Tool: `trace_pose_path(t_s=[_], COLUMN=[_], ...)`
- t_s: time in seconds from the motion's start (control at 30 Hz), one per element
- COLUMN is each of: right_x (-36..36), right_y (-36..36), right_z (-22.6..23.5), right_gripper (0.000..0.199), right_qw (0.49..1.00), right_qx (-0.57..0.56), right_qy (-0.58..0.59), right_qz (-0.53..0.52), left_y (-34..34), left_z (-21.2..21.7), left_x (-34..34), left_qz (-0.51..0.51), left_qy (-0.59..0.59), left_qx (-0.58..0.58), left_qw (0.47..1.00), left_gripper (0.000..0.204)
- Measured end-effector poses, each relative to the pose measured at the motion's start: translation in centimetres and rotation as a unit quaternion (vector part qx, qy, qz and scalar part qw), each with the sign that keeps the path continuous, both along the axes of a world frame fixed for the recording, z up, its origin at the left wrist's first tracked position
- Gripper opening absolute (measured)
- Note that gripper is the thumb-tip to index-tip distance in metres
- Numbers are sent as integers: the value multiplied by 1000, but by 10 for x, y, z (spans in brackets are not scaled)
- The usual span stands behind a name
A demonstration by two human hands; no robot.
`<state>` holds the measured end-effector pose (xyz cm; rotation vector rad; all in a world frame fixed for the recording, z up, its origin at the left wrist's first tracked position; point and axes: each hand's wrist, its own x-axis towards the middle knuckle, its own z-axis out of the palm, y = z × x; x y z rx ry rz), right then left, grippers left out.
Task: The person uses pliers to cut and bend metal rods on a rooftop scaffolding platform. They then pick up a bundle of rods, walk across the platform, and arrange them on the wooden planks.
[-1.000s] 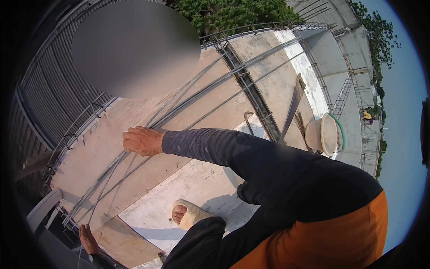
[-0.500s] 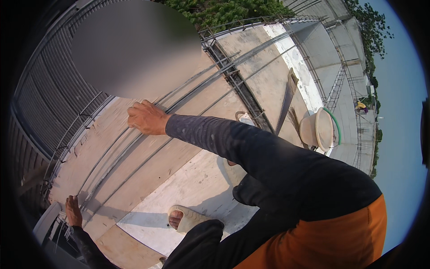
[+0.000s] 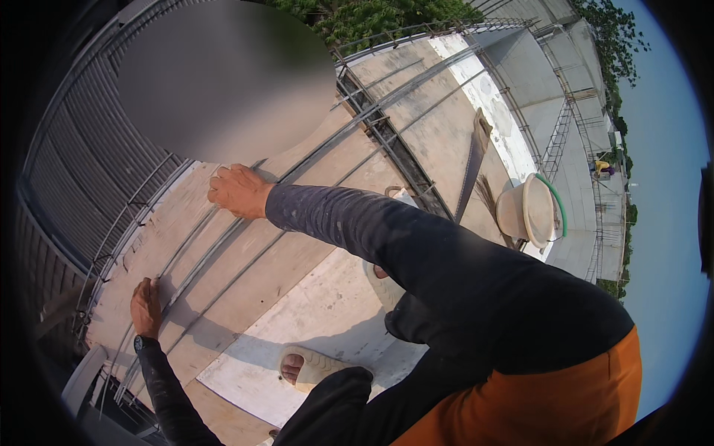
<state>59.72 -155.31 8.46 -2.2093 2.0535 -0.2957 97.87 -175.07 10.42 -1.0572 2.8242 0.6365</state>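
Several long thin metal rods lie in a bundle across a concrete roof slab, running from the lower left to the upper right. My right hand, at the end of a dark sleeve, grips the bundle partway along. My left hand, a watch on its wrist, is closed over the rods nearer their lower end. My feet in beige sandals stand on a pale patch of the slab beside the rods.
A white bucket with a green rim and a dark plank lie on the slab to the right. A ribbed metal wall and a low rail border the left. A ladder-like frame stands at the far right roof edge.
Both hands have shifted up along the rods: the left from the lower-left corner toward the middle left, the right a little higher. The view has tilted slightly.
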Motion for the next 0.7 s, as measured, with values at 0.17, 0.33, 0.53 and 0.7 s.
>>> trace_pose_path(t_s=[0.17, 0.33, 0.53, 0.7], right_x=[-29, -29, -69, -121], right_y=[13, 8, 28, 72], right_z=[10, 10, 19, 39], right_gripper=[11, 13, 18, 17], right_qw=[997, 995, 993, 990], right_qx=[36, 35, 70, 101], right_qy=[37, 39, 83, 93], right_qz=[55, 81, 35, -26], left_y=[11, -16, -7, 38], left_z=[0, -7, -19, -17], left_x=[7, 94, 52, -61], left_qz=[6, 68, 68, 3], left_qy=[13, -29, 50, 116], left_qx=[-6, -33, -33, -28], left_qw=[1000, 997, 996, 993], left_gripper=[30, 27, 23, 25])
